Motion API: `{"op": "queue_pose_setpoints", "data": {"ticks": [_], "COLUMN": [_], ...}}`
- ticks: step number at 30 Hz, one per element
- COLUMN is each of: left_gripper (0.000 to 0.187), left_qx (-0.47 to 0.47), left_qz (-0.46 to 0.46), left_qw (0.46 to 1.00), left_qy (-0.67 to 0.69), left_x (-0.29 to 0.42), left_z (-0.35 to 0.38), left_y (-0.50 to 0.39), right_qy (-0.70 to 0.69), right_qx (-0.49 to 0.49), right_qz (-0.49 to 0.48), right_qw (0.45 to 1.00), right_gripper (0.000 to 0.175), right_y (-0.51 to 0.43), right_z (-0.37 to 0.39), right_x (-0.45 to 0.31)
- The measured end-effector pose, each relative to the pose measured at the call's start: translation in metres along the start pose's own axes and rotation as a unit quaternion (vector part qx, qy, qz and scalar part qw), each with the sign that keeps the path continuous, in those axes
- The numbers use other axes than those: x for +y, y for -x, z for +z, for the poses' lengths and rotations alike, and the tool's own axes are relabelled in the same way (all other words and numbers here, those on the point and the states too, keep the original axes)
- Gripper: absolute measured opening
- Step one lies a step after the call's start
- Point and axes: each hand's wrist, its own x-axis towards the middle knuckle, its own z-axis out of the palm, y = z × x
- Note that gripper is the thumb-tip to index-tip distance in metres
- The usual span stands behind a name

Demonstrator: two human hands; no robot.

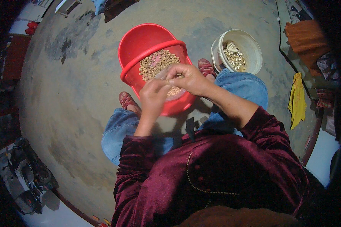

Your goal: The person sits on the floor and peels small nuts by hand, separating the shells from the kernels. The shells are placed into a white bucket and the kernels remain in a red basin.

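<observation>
My left hand (154, 90) and my right hand (186, 79) meet fingertip to fingertip above a red plastic basin (172, 109). Something small and pale seems pinched between them, too small to identify. Unshelled peanuts (159, 61) lie in the middle of the basin. Nearer to me, partly under my hands, a clear plastic bag or bowl (174, 98) holds small pinkish shelled kernels (174, 90). A second red rim (153, 54) crosses the basin, with a bare red hollow (145, 37) beyond it.
A whitish plastic bucket (254, 48) with empty shells (234, 56) stands on the floor beyond my right knee. My sandalled feet flank the basin. A yellow cloth (297, 102) lies far right, near an orange-brown cloth (308, 44). Dark footwear (31, 176) lies at lower left.
</observation>
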Motion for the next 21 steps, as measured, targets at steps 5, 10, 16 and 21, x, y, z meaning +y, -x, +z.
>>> {"op": "queue_pose_setpoints", "data": {"ticks": [5, 10, 16, 21], "left_gripper": [0.008, 0.007, 0.008, 0.011], "left_qx": [0.011, -0.004, 0.050, 0.050], "left_qz": [-0.066, -0.156, -0.235, -0.245], "left_qw": [0.992, 0.969, 0.922, 0.933], "left_qy": [0.103, 0.190, 0.303, 0.259], "left_x": [-0.004, -0.010, -0.013, -0.014], "left_z": [0.003, 0.000, 0.000, -0.004], "left_y": [0.002, 0.004, -0.002, -0.004], "right_qy": [-0.089, -0.080, -0.014, 0.257], "right_qx": [0.006, -0.002, 0.000, -0.016], "right_qz": [0.055, 0.044, -0.038, -0.196], "right_qw": [0.994, 0.996, 0.999, 0.946], "right_gripper": [0.008, 0.008, 0.010, 0.018], "right_y": [0.003, 0.004, -0.002, -0.004], "right_z": [0.000, 0.000, -0.004, -0.012], "right_x": [-0.004, -0.007, -0.007, -0.013]}}
